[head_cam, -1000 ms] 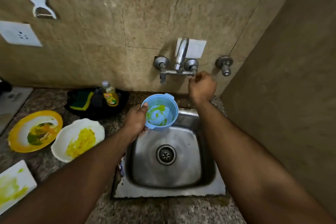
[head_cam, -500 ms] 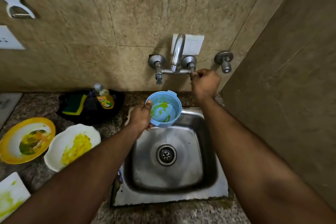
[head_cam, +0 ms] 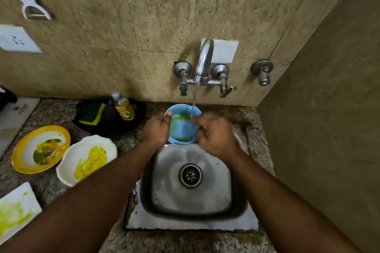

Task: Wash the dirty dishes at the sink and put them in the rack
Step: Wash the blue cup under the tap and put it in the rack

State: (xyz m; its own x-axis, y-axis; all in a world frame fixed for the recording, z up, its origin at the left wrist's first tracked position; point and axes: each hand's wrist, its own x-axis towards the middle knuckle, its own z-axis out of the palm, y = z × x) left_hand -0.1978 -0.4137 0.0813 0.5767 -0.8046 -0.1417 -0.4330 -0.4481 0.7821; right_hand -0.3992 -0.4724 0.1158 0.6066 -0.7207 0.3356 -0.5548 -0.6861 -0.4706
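Here a thin stream of water falls from the wall-mounted tap into the blue plastic bowl, which is held above the back edge of the steel sink, tilted toward the camera and smeared inside with green and yellow residue. The left hand is clamped on the bowl's left rim, thumb hooked over the edge. The right hand is at the bowl's right rim, fingers loosely curled; motion blur hides whether it grips the bowl or only touches it. On the speckled granite counter to the left lie three more dirty dishes: a yellow-rimmed plate with green and orange smears, a white bowl-like plate streaked yellow just beside it, and a white rectangular plate at the lower left edge. Behind them, against the wall, a black tray holds a green-and-yellow sponge and a bottle of dish soap. A peeler hangs above a white wall socket.
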